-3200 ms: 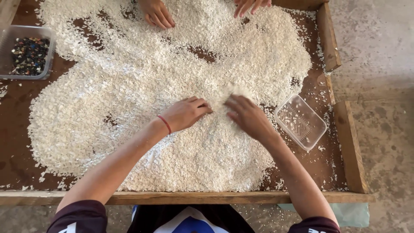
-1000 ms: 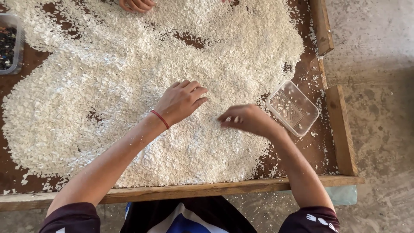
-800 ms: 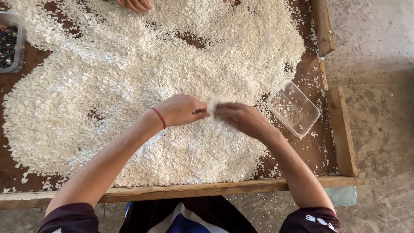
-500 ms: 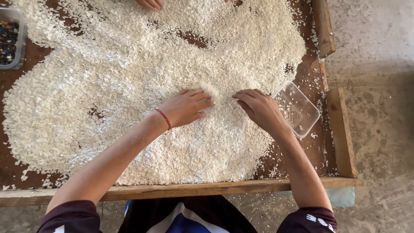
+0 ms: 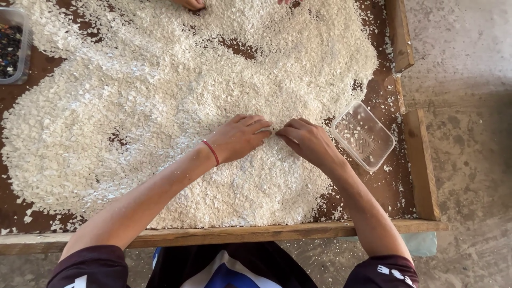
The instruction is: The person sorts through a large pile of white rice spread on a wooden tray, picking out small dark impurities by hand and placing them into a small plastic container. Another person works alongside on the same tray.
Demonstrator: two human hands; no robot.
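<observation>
At the far left edge sits one tub of dark bits [image 5: 10, 50]. White flakes [image 5: 160, 117] cover the wooden tray [image 5: 266, 233]. Left hand [image 5: 240, 137] and right hand [image 5: 308, 141] lie flat, fingertips meeting, gripping nothing. One clear container [image 5: 362, 136] sits by the right rim.

tabletop [image 5: 16, 213]: brown board, raised wooden rim on near and right edges | white flakes [image 5: 160, 106]: broad heap over most of it | clear tub [image 5: 362, 136]: right, beside heap | tub of dark bits [image 5: 12, 45]: far left edge
</observation>
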